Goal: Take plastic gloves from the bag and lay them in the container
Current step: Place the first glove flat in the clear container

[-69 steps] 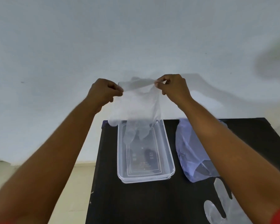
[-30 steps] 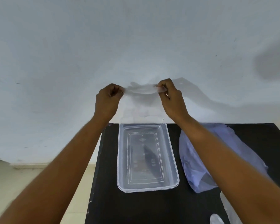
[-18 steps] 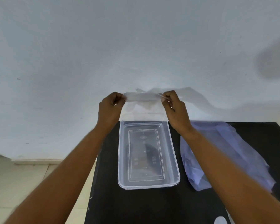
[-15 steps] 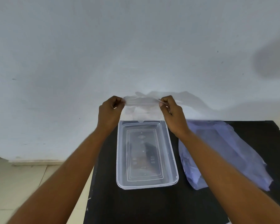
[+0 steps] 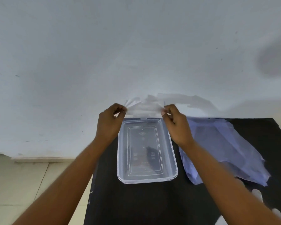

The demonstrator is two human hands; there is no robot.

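Observation:
A thin clear plastic glove (image 5: 143, 109) is stretched between my two hands just above the far end of the clear rectangular container (image 5: 120, 159). My left hand (image 5: 109, 124) pinches its left edge and my right hand (image 5: 175, 125) pinches its right edge. The container sits on the black table (image 5: 136, 205) and looks empty. A bluish plastic bag (image 5: 225, 150) lies flat to the right of the container, partly hidden behind my right forearm.
A pale wall stands right behind the table's far edge. Light floor tiles (image 5: 31, 184) lie beyond the table's left edge. Bits of another clear glove (image 5: 256, 194) show on the table at the lower right.
My hands have come down and a little nearer with the glove, from high in front of the wall to just over the container's far rim. The glove hangs shorter, bunched between my fingers.

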